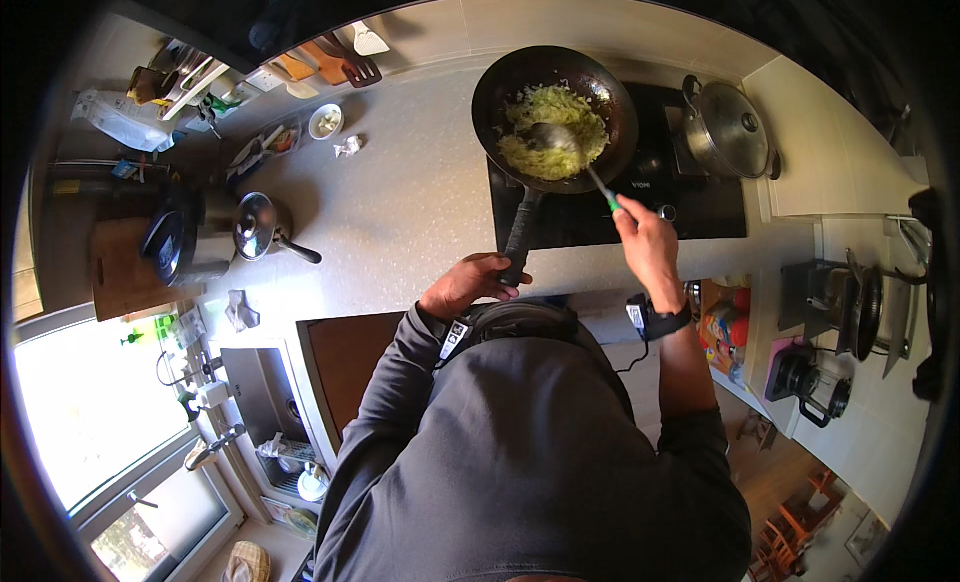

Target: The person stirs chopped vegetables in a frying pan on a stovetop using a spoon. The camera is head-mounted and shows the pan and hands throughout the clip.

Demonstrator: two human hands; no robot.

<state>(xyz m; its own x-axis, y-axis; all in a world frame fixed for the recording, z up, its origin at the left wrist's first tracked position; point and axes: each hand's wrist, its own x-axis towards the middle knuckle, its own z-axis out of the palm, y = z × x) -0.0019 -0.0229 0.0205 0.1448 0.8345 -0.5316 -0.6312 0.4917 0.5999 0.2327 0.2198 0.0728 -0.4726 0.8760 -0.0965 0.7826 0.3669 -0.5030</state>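
A dark wok point(491, 105) stands over the left part of a black cooktop point(709, 218). My left hand point(474, 280) grips the end of its wrapped handle point(522, 225). Inside the wok lies a heap of finely cut, pale green-yellow food point(551, 105), perhaps shredded vegetable. My right hand point(646, 243) holds a metal ladle or spatula point(596, 178) with a green band on its shaft. The head of this utensil rests in the food and looks blurred, so its exact shape cannot be told.
A lidded metal pot point(727, 131) stands on the cooktop's right side. Along the counter to the left are a small white bowl point(326, 122), crumpled paper point(349, 146) and a lidded saucepan point(259, 225). Spatulas point(364, 71) hang at the back wall. A sink point(262, 394) lies at lower left.
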